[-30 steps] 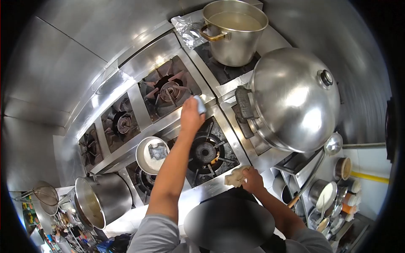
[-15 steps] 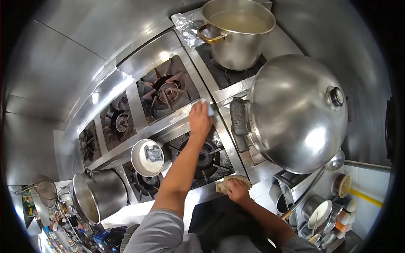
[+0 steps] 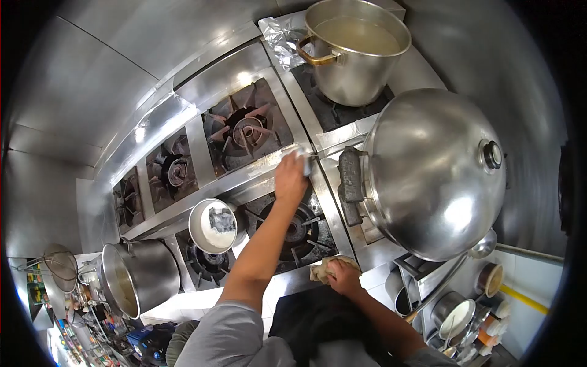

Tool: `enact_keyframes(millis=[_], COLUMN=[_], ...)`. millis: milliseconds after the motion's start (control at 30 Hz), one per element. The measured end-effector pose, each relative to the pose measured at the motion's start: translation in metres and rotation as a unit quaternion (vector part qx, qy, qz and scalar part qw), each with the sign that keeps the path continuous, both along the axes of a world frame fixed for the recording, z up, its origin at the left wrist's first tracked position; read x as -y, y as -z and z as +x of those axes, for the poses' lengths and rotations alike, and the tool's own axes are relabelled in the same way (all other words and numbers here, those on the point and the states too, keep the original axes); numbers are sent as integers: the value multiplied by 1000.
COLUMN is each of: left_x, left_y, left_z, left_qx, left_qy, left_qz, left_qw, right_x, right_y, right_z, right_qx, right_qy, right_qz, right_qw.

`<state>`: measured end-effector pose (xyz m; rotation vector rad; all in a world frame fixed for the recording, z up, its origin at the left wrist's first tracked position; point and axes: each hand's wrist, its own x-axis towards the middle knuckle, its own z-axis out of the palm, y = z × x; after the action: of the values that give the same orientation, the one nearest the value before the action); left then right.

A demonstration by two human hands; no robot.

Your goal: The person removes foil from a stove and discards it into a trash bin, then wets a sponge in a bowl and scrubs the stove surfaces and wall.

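My left hand [image 3: 291, 176] is closed over a small pale blue-white pad [image 3: 307, 162], pressed against the steel strip [image 3: 260, 168] between the front and back burners. Whether the pad is a sponge or a folded cloth I cannot tell. Below, at the stove's front edge, my right hand [image 3: 344, 276] grips a crumpled beige cloth [image 3: 323, 271]. Left of my left forearm, a saucepan [image 3: 194, 229] stands on a front burner, with white contents and a grey piece inside. My forearm partly covers the front burner [image 3: 296, 229] beside it.
A large domed steel lid [image 3: 422, 171] with a wrapped handle [image 3: 350, 174] takes up the right side. Behind it stands a stockpot [image 3: 348, 79] of cloudy liquid. Another big pot [image 3: 150, 278] is at left. Bare burner grates [image 3: 247, 125] line the back. Pots and a ladle [image 3: 483, 244] are lower right.
The view has shifted slightly, so the stove and pots sit a little differently. My left hand has slid a short way along the strip with the pad; my right hand still grips the cloth.
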<state>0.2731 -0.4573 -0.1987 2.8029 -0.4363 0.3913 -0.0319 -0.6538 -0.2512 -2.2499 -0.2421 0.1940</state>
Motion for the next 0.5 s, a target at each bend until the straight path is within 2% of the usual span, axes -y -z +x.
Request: enact_keyframes(millis=[133,200,267,333,367,400,500], left_x=[-20,8,20,8,-16,-27,-41], left_y=[1,7,-3,-19,2,-27,-10], left_z=[-13,1,16,22,22,14,23], left_qx=[3,22,30,-88,-18,-90,-50], left_qy=[-51,-26,-8,-1,-7,-56,4], left_qz=[-5,-3,3,18,11,6,-1], left_qw=[999,999,1000,996,1000,994,999], right_x=[-3,-5,-7,-4,-3,-3,-9], right_y=[-4,-1,3,4,1,-2,-2], right_z=[-1,1,-1,-3,-2,-3,-3], right_qx=[37,-59,-68,-24,-20,-14,-24], right_qy=[21,-3,-5,13,11,15,24], right_qz=[7,-70,-68,3,1,-15,-46], right_qw=[999,996,995,1000,1000,1000,998])
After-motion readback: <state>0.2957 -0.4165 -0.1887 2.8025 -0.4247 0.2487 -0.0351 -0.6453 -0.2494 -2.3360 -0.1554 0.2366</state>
